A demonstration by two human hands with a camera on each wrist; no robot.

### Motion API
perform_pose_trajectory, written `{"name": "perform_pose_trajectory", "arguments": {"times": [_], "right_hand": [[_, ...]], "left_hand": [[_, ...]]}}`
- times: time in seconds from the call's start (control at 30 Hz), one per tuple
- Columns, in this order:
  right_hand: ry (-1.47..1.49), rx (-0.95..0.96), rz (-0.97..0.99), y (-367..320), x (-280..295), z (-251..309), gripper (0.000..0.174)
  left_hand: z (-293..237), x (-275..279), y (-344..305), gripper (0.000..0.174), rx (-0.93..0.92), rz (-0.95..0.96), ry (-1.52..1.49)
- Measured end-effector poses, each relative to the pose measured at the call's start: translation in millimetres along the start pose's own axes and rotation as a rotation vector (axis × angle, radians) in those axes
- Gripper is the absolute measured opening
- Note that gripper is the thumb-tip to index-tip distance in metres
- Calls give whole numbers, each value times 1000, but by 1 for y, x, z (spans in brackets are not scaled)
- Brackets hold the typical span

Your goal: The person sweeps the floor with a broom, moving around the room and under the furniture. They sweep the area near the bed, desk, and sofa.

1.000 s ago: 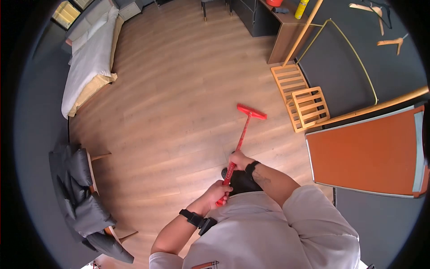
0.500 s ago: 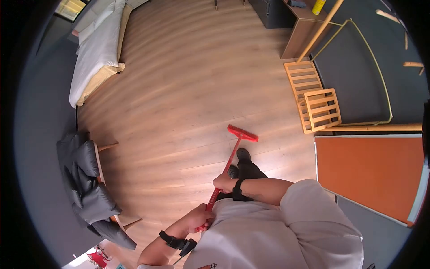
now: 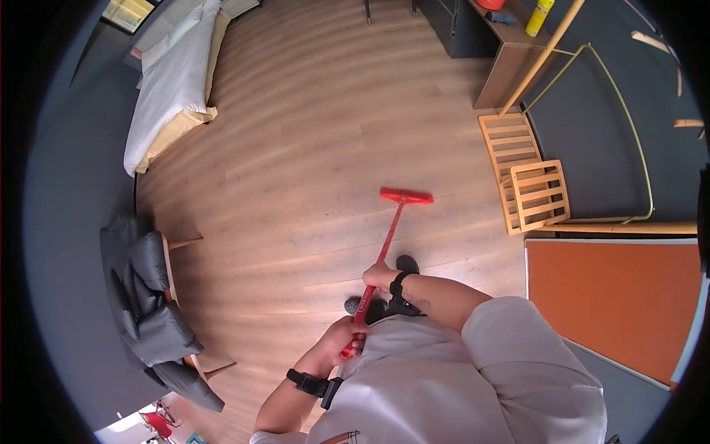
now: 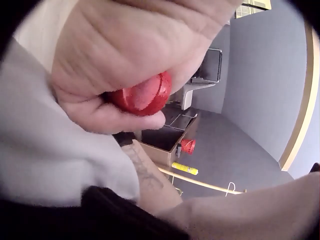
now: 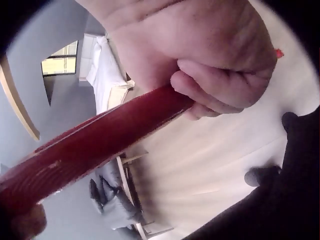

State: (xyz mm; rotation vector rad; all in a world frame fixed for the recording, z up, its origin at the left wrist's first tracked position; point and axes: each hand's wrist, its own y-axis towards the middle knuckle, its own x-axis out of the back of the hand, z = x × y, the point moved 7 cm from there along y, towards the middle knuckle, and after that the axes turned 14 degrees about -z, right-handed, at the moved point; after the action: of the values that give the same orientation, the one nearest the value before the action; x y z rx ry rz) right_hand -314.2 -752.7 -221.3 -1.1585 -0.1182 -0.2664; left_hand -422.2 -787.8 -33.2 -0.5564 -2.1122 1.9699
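Note:
A long-handled red broom [image 3: 390, 235] slants away from the body. Its wide red head [image 3: 406, 196] rests on the wooden floor ahead of the feet. Near the waist the left hand [image 3: 342, 340] grips the handle's top end, and in the left wrist view the rounded red end cap [image 4: 147, 95] pokes out of that fist. Further down the handle, the right hand [image 3: 379, 276] has its fingers curled round it. The right wrist view shows the thick red handle [image 5: 100, 140] running from this hand back towards the left one.
A slatted wooden rack [image 3: 510, 148] and an orange board [image 3: 610, 296] stand on the right. The desk [image 3: 510, 74] is at the far right, the bed [image 3: 170, 89] at the far left. A dark cushioned sofa [image 3: 159, 325] lies left. Both shoes [image 3: 407, 264] are below the broom head.
The broom head came back towards the feet and left, then moved forward again, now lying more squarely across. Both hands kept their grip and shifted with the handle; the feet stepped.

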Motion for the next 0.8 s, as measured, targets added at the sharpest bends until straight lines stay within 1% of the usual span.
{"name": "perform_pose_trajectory", "arguments": {"times": [0.03,0.07,0.1,0.13,0.17,0.2,0.23,0.33,0.37,0.4,0.43,0.47,0.5,0.53,0.6,0.63,0.67,0.73,0.77,0.8], "right_hand": [[-259,219,114,22,-24,-4,20],[-258,220,111,36,-38,-18,20],[-248,343,218,38,-59,-25,16],[-241,469,326,25,-70,-18,13],[-208,338,283,22,-75,-25,13],[-174,209,241,-2,-70,-22,13],[-194,55,236,-35,-52,-10,15],[-179,31,266,-32,-75,-11,18],[-235,171,257,-29,-78,-6,19],[-234,173,249,-38,-76,-2,19],[-217,267,185,-52,-66,11,21],[-204,359,122,-61,-58,20,23],[-497,711,170,-70,-62,33,21],[-508,714,163,-68,-64,37,21],[-311,361,73,-54,-57,39,22],[-189,231,12,-47,-60,37,23],[-188,227,8,-38,-69,38,23],[-78,284,-85,-17,-82,42,25],[-90,283,-87,-11,-94,41,25],[-88,216,-117,-6,-103,37,19]], "left_hand": [[1,1,0,13,34,2,-11],[3,2,-1,13,66,5,-28],[5,5,-4,13,61,6,-31],[12,10,-9,15,80,-3,16],[18,16,-12,16,98,-13,64],[22,22,-13,16,88,-15,59],[27,28,-15,16,104,-20,11],[26,38,-30,16,129,-8,-42],[23,38,-36,16,126,17,-52],[21,38,-43,16,125,44,-63],[19,35,-49,16,117,54,-62],[16,33,-55,16,58,31,0],[14,34,-57,17,-1,8,59],[14,39,-55,17,-9,17,55],[13,58,-40,16,-32,21,118],[17,72,-24,16,24,72,49],[18,86,-9,16,26,76,52],[12,103,6,17,41,116,-96],[13,108,10,18,52,117,-156],[16,116,12,18,51,125,-166]]}}
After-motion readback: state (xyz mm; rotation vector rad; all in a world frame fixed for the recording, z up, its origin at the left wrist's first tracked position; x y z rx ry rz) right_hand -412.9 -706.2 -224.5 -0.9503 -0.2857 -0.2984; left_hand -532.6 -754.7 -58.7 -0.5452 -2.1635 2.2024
